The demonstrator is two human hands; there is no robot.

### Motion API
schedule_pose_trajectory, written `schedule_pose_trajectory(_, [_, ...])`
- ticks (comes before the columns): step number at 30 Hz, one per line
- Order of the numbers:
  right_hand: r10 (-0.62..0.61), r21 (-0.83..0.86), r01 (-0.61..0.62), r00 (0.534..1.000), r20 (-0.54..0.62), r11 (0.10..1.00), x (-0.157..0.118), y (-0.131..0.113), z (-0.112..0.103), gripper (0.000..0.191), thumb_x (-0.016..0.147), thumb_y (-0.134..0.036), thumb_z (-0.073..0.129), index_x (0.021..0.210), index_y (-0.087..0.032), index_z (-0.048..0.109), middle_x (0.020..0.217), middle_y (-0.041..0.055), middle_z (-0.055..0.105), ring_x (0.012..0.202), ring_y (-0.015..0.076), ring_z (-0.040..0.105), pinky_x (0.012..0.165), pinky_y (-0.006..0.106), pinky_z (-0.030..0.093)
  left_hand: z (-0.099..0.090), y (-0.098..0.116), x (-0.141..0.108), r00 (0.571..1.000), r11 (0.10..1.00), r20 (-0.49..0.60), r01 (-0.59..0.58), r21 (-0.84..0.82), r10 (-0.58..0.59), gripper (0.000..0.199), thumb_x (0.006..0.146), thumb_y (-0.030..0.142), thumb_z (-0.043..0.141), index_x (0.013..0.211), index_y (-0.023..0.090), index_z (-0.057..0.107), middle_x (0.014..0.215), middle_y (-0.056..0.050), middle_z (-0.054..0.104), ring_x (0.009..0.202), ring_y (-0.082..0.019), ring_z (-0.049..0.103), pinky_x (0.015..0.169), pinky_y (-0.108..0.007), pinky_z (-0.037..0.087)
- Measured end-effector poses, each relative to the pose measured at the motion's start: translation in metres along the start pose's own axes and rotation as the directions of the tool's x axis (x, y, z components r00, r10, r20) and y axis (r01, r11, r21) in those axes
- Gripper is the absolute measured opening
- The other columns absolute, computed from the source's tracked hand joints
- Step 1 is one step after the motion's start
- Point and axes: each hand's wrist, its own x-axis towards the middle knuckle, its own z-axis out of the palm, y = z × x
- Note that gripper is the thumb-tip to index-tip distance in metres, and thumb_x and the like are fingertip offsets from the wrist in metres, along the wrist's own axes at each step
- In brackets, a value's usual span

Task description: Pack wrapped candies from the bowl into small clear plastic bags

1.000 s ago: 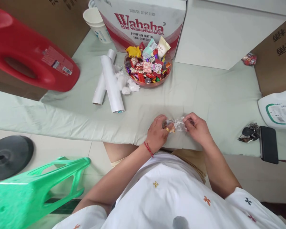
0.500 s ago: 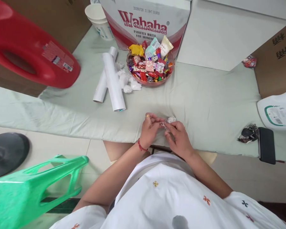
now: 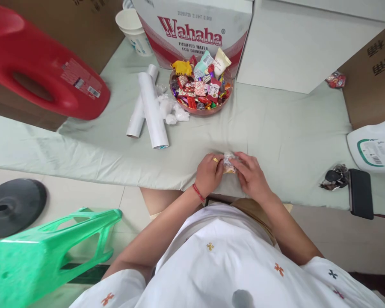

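Near the front edge of the cloth-covered table, a small crinkled clear wrapper [image 3: 229,161] with some orange-yellow at its lower edge lies between my hands. My left hand [image 3: 210,173], with a ring and a red bracelet, has its fingers curled against the left side of the wrapper. From the right, my right hand [image 3: 250,174] presses its fingertips on the wrapper. Beyond them stands a bowl [image 3: 201,112] full of colourful wrapped sweets. Two white rolls [image 3: 153,111] lie crossed to its left, beside crumpled clear plastic [image 3: 173,109].
A Wahaha carton [image 3: 192,25], white boxes [image 3: 295,47] and paper cups [image 3: 134,32] stand at the back. A red jug [image 3: 83,92] is left. Keys [image 3: 333,177], a black phone [image 3: 361,192] and a white bottle [image 3: 377,147] are right. A green stool [image 3: 28,256] stands lower left.
Both hands have shifted slightly right. The fingers have moved from a pinch at the wrapper's left to its two sides, and more of it shows between them.
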Motion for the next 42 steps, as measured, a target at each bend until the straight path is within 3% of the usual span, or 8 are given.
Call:
schedule_pose_trajectory(6, [0.018, 0.138, -0.020, 1.000, 0.017, 0.990, 0.023, 0.009, 0.010, 0.037, 0.105, -0.036, 0.049, 0.137, -0.030, 0.065, 0.125, 0.0111, 0.064, 0.109, 0.0238, 0.063, 0.093, 0.043, 0.057, -0.010, 0.008, -0.007, 0.984, 0.889, 0.132, 0.162, -0.428, -0.116, 0.061, 0.080, 0.019, 0.065, 0.140, 0.017, 0.053, 0.139, -0.016, 0.063, 0.125, -0.028, 0.062, 0.106, -0.045, 0.052])
schedule_pose_trajectory(10, [0.101, 0.336, -0.110, 0.994, 0.045, 0.935, 0.032, -0.002, 0.004, 0.037, 0.101, -0.047, 0.057, 0.131, -0.028, 0.067, 0.107, 0.0074, 0.062, 0.089, 0.0190, 0.063, 0.079, 0.036, 0.058, -0.015, 0.022, -0.003, 0.894, 0.586, 0.210, 0.421, -0.692, -0.395, 0.047, 0.081, 0.033, 0.077, 0.123, 0.017, 0.063, 0.117, -0.010, 0.073, 0.102, -0.021, 0.071, 0.092, -0.035, 0.057])
schedule_pose_trajectory(17, [0.381, 0.660, -0.375, 0.914, 0.144, 0.651, 0.026, -0.017, 0.010, 0.057, 0.091, -0.063, 0.064, 0.131, -0.023, 0.062, 0.112, 0.0081, 0.064, 0.094, 0.0200, 0.064, 0.074, 0.034, 0.061, -0.016, 0.039, 0.008, 0.747, 0.184, 0.354, 0.531, -0.827, -0.563, 0.049, 0.067, 0.043, 0.091, 0.097, 0.016, 0.063, 0.074, 0.004, 0.066, 0.057, -0.006, 0.056, 0.055, -0.020, 0.043])
schedule_pose_trajectory(26, [0.419, 0.587, -0.404, 0.900, 0.119, 0.701, -0.001, -0.006, 0.002, 0.036, 0.093, -0.048, 0.067, 0.119, -0.024, 0.071, 0.112, 0.0058, 0.068, 0.098, 0.0187, 0.065, 0.082, 0.032, 0.059, -0.022, 0.040, -0.007, 0.665, 0.110, 0.531, 0.672, -0.733, -0.525, 0.060, 0.069, 0.031, 0.089, 0.114, 0.019, 0.051, 0.090, 0.001, 0.070, 0.063, -0.008, 0.064, 0.059, -0.022, 0.045])
schedule_pose_trajectory(30, [0.534, 0.490, -0.539, 0.829, 0.165, 0.685, -0.028, 0.012, -0.040, 0.047, 0.089, -0.049, 0.070, 0.127, -0.022, 0.068, 0.107, 0.0069, 0.073, 0.087, 0.0187, 0.067, 0.071, 0.032, 0.059, -0.035, 0.028, -0.023, 0.662, 0.161, 0.528, 0.692, -0.704, -0.533, 0.048, 0.074, 0.029, 0.084, 0.109, 0.019, 0.053, 0.097, -0.002, 0.070, 0.065, -0.009, 0.065, 0.061, -0.024, 0.047])
schedule_pose_trajectory(36, [0.644, -0.006, -0.665, 0.720, 0.258, 0.747, -0.031, 0.071, -0.151, 0.039, 0.077, -0.051, 0.079, 0.104, -0.023, 0.079, 0.086, 0.0078, 0.077, 0.073, 0.0219, 0.068, 0.066, 0.037, 0.056, -0.043, 0.016, -0.035, 0.687, 0.164, 0.522, 0.671, -0.723, -0.506, 0.044, 0.077, 0.032, 0.083, 0.107, 0.017, 0.054, 0.091, -0.001, 0.069, 0.069, -0.011, 0.068, 0.063, -0.025, 0.049])
schedule_pose_trajectory(40, [0.894, -0.242, -0.875, 0.444, -0.057, 0.419, 0.026, 0.137, -0.235, 0.029, 0.075, -0.045, 0.085, 0.081, -0.018, 0.078, 0.078, 0.0158, 0.076, 0.055, 0.0209, 0.065, 0.057, 0.042, 0.050, -0.038, 0.016, -0.033, 0.699, 0.204, 0.505, 0.666, -0.717, -0.506, 0.040, 0.079, 0.032, 0.081, 0.104, 0.017, 0.055, 0.090, -0.001, 0.068, 0.069, -0.011, 0.067, 0.064, -0.025, 0.050])
schedule_pose_trajectory(42, [0.856, -0.171, -0.897, 0.441, -0.270, 0.409, 0.054, 0.169, -0.271, 0.041, 0.077, -0.056, 0.080, 0.082, -0.016, 0.076, 0.075, 0.0181, 0.075, 0.055, 0.0219, 0.068, 0.056, 0.043, 0.047, -0.037, 0.018, -0.033, 0.709, 0.211, 0.491, 0.653, -0.727, -0.506, 0.040, 0.079, 0.033, 0.081, 0.105, 0.017, 0.055, 0.091, -0.001, 0.068, 0.070, -0.011, 0.067, 0.065, -0.025, 0.051])
